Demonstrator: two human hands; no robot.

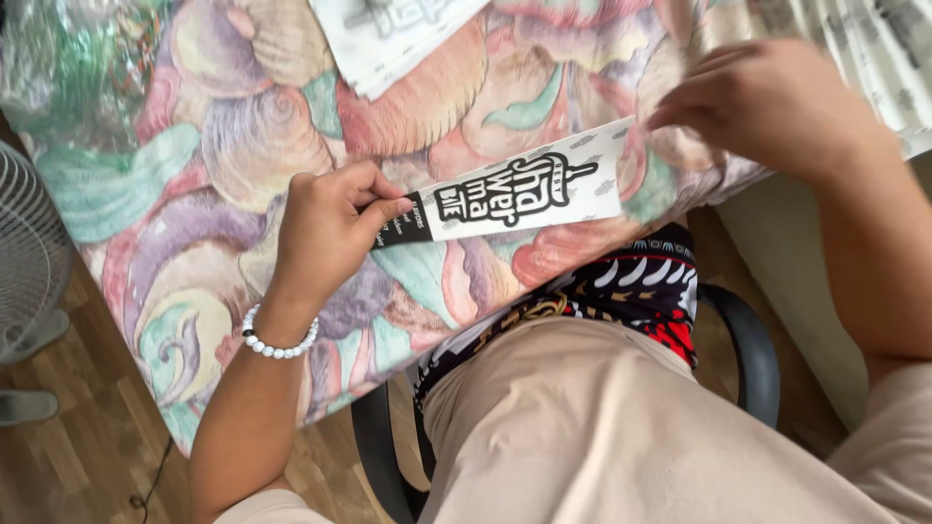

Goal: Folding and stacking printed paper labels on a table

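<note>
Head camera view, looking down at a person seated at a table. The table is covered with a cloth [223, 146] printed with large shells in pink, purple and teal.

A long white paper sleeve [515, 192] with bold black lettering lies flat on the cloth near the table's front edge, slanting up toward the right.

The left hand [325, 228] pinches the dark lower left end of the sleeve, with the thumb on top, the fingers curled and closed on the paper. A bracelet of white beads [280, 340] circles that wrist.

The right hand [767, 102] is at the upper right, its fingertips bunched narrowly together and touching the sleeve's upper right corner. Whether they grip the paper or only press on it cannot be told, because the hand is blurred.

More white printed paper [388, 34] lies at the top edge of the picture, well apart from the sleeve. Crumpled clear plastic [68, 58] sits in the upper left corner.

Below the table are the person's beige trousers [602, 427], a patterned dark garment [641, 286], and the black arm of a chair [748, 349]. A white fan grille [29, 252] stands at the left over a wooden floor [78, 456].
</note>
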